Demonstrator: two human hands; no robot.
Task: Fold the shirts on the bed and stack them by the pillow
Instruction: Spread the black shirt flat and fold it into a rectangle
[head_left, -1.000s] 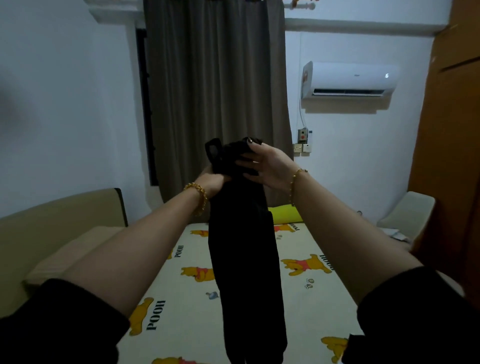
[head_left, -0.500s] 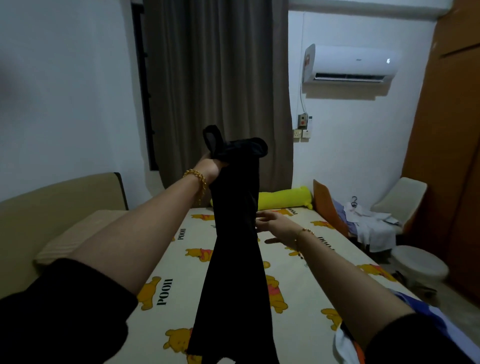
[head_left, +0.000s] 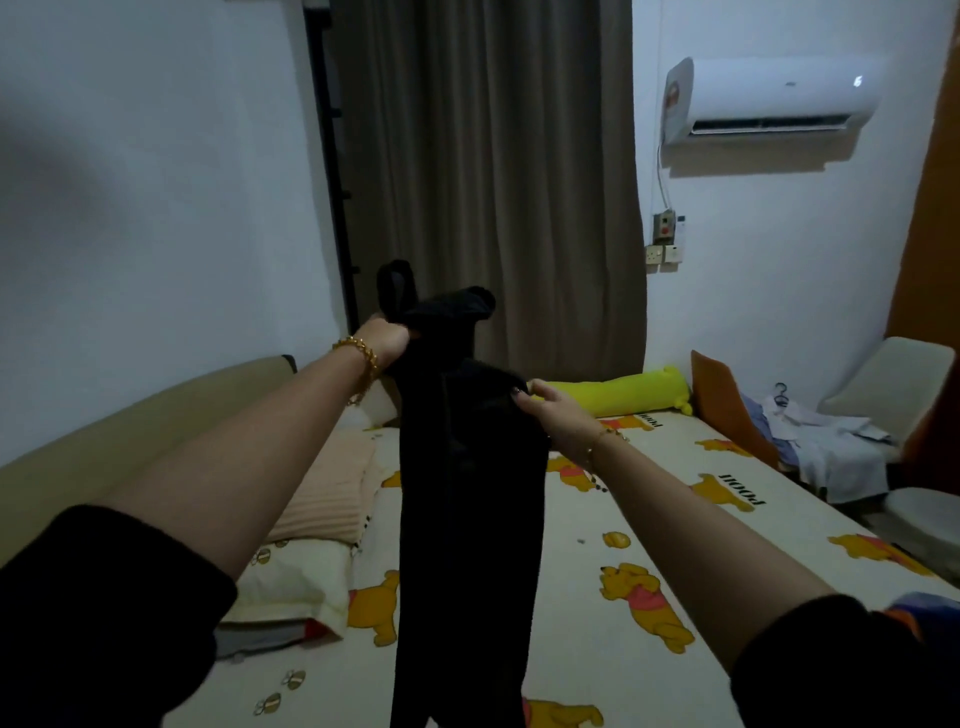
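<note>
A black shirt (head_left: 467, 509) hangs lengthwise in the air over the bed (head_left: 597, 571), its lower end running out of view at the bottom. My left hand (head_left: 387, 338) grips its bunched top, held high. My right hand (head_left: 545, 402) pinches the shirt's right edge a little lower down. A peach pillow (head_left: 327, 493) and a cream pillow (head_left: 291, 582) lie at the left by the headboard (head_left: 130, 431). More clothes (head_left: 831, 441) are heaped off the bed's far right corner.
A yellow bolster (head_left: 623, 387) and an orange cushion (head_left: 727, 405) lie at the bed's far end. A pale chair (head_left: 893, 379) stands at the right, a brown curtain (head_left: 493, 182) behind. A coloured cloth (head_left: 930, 608) shows at the right edge.
My right hand let go of the shirt's top, dropped low over the bed, then rose and took the shirt's right edge. The left hand kept its grip on the top.
</note>
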